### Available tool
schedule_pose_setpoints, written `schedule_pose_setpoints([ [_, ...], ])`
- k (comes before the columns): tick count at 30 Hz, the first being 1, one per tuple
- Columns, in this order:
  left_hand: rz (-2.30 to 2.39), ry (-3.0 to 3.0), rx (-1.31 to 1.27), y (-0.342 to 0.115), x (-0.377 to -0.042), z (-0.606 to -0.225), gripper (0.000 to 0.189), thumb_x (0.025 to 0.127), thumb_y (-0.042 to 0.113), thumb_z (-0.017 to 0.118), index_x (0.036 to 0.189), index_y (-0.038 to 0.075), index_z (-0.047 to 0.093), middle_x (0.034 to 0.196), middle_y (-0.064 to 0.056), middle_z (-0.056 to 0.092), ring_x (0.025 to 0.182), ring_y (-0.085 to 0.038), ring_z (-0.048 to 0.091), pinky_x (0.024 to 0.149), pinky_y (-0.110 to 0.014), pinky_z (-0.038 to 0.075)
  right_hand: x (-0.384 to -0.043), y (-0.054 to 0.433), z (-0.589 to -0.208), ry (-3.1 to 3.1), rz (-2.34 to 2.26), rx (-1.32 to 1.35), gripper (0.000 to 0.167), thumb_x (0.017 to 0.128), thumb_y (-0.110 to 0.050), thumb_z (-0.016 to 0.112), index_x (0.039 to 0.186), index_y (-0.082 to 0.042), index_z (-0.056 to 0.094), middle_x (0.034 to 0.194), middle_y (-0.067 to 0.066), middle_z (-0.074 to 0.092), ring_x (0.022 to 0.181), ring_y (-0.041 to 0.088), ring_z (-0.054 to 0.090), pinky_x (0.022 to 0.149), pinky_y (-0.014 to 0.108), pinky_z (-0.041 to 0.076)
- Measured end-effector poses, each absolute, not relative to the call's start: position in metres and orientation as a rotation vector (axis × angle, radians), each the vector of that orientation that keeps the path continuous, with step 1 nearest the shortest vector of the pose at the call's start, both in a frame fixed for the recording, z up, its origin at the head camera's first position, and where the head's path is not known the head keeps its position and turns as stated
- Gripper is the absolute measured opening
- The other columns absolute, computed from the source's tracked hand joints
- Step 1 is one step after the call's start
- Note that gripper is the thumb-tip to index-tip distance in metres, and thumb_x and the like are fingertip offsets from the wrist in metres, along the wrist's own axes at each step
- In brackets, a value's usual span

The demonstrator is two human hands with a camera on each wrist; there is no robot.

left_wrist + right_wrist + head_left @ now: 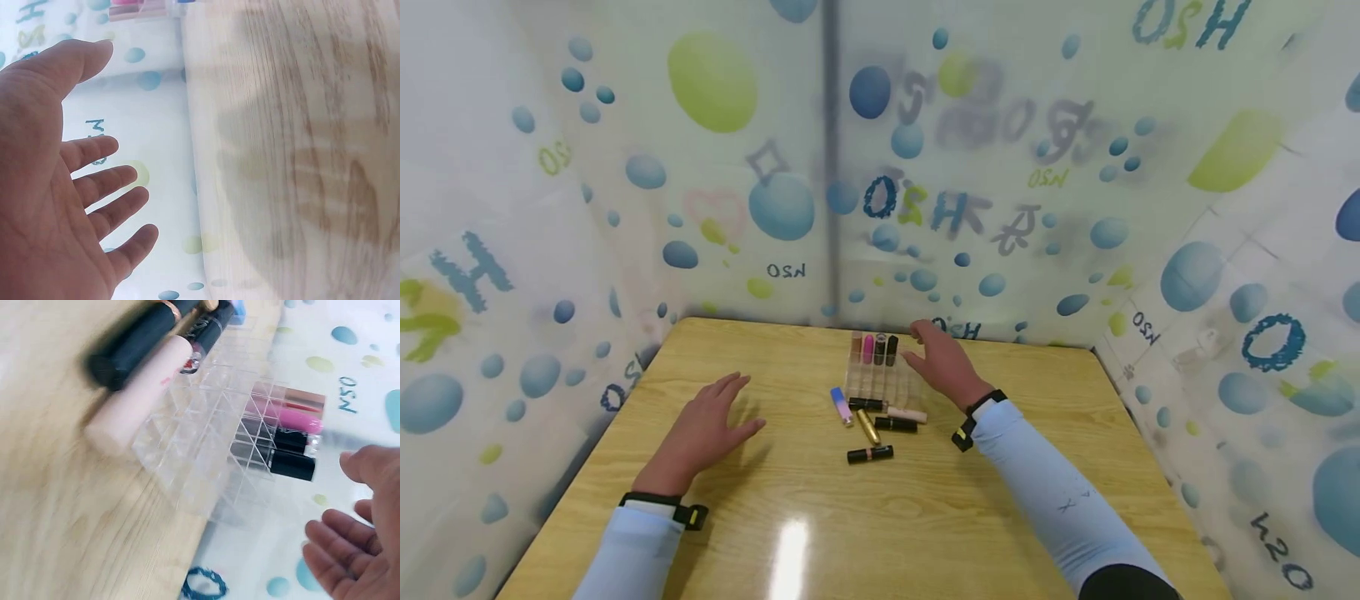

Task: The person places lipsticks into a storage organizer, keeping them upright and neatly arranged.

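A clear lipstick organizer (pixel 871 385) stands toward the back of the wooden table. Its back row holds several lipsticks, among them a bright pink one (pixel 300 420) and a black one (pixel 292 465). My right hand (pixel 946 363) is just beside the organizer's back right corner, fingers relaxed, holding nothing. More lipsticks lie loose at the front: a blue and pink one (pixel 842 407), a gold one (pixel 868 427), a pale pink one (pixel 139 397), and several black ones, the nearest with a pink band (pixel 870 454). My left hand (pixel 700 437) hovers over the table's left side, fingers spread, nothing in it.
The wooden table (pixel 1000 517) reaches back to a curtain (pixel 805 283) printed with blue and green bubbles, which also hangs along both sides. Light glares off the table (pixel 792 550) near the front.
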State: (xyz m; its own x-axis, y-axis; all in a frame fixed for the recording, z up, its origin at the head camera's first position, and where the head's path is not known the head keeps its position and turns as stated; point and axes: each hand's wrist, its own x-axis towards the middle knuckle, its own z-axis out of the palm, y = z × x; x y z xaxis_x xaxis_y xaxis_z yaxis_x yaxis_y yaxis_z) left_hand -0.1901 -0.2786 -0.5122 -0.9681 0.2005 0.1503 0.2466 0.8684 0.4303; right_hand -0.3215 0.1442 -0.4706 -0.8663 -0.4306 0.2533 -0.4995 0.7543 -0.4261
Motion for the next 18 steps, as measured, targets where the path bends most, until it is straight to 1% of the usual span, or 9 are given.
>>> schedule_pose_setpoints([
  [4,-0.699,-2.937,-0.366,-0.278,-0.191,-0.513,0.083,0.106,0.046,0.076,0.165,-0.002,0.043,0.168,-0.033,0.040,0.149,-0.059,0.042,0.117,-0.077,0.039,-0.295,0.170,-0.475,-2.833,0.626,0.725,0.061,0.111,-0.033,0.071,0.158,0.000,0.051,0.149,0.021,0.063,0.136,0.039,0.063,0.110,0.057,0.054],
  [8,-0.709,-2.939,-0.378,-0.276,-0.192,-0.514,0.083,0.106,0.046,0.075,0.166,-0.002,0.043,0.169,-0.033,0.039,0.149,-0.059,0.042,0.116,-0.077,0.039,-0.267,0.198,-0.487,-2.886,0.580,0.683,0.068,0.110,-0.038,0.072,0.161,0.001,0.049,0.155,0.023,0.058,0.142,0.043,0.058,0.115,0.061,0.050],
  [13,-0.719,-2.950,-0.385,-0.274,-0.192,-0.516,0.083,0.106,0.046,0.076,0.165,-0.002,0.043,0.168,-0.033,0.040,0.149,-0.060,0.042,0.116,-0.077,0.040,-0.234,0.231,-0.505,-2.940,0.604,0.609,0.072,0.109,-0.042,0.072,0.161,0.002,0.048,0.157,0.025,0.056,0.143,0.047,0.056,0.116,0.065,0.048],
  [18,-0.704,-2.953,-0.396,-0.272,-0.192,-0.518,0.082,0.105,0.043,0.077,0.165,-0.003,0.044,0.167,-0.034,0.041,0.147,-0.061,0.043,0.115,-0.077,0.041,-0.213,0.252,-0.517,-2.937,0.639,0.523,0.074,0.108,-0.046,0.073,0.159,0.003,0.051,0.155,0.026,0.057,0.142,0.048,0.056,0.115,0.066,0.048],
])
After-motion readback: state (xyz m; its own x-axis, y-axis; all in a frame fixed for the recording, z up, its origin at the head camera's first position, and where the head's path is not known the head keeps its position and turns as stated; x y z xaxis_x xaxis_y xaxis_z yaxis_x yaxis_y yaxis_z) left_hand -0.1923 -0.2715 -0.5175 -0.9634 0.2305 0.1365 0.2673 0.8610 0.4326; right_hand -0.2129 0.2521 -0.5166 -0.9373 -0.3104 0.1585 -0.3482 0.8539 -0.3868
